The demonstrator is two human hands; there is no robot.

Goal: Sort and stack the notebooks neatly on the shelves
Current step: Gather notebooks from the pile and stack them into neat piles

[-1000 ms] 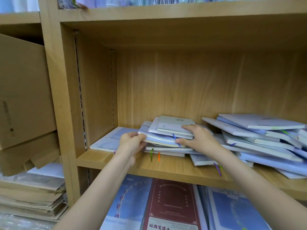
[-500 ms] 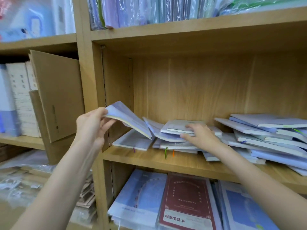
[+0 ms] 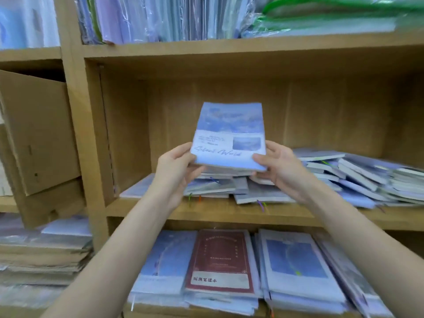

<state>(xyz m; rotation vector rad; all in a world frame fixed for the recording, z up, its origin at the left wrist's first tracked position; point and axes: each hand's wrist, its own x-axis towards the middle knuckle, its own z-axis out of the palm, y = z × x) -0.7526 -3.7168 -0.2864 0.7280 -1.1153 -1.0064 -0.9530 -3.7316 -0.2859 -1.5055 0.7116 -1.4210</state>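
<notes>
Gripping one blue notebook [image 3: 229, 138] | left hand [image 3: 175, 167], right hand [image 3: 278, 166] | two hands

A wooden shelving unit [image 3: 75, 115] carries everything here. Its middle shelf [image 3: 206, 212] holds a loose heap of pale blue notebooks [image 3: 220, 189] near its left half and a slanting, spread-out pile of notebooks [image 3: 367, 177] toward the right, their ribbon markers hanging over the front edge. The top shelf [image 3: 229, 45] bears upright plastic-wrapped packs [image 3: 149, 17] and green wrapped bundles [image 3: 332, 14] lying flat. On the bottom shelf lie flat stacks of wrapped blue notebooks [image 3: 296, 262] with a dark red notebook [image 3: 220, 262] between them. The neighbouring bay on the left holds a brown cardboard box [image 3: 39, 134], and flattened cardboard [image 3: 39, 255] is stacked below it.
</notes>
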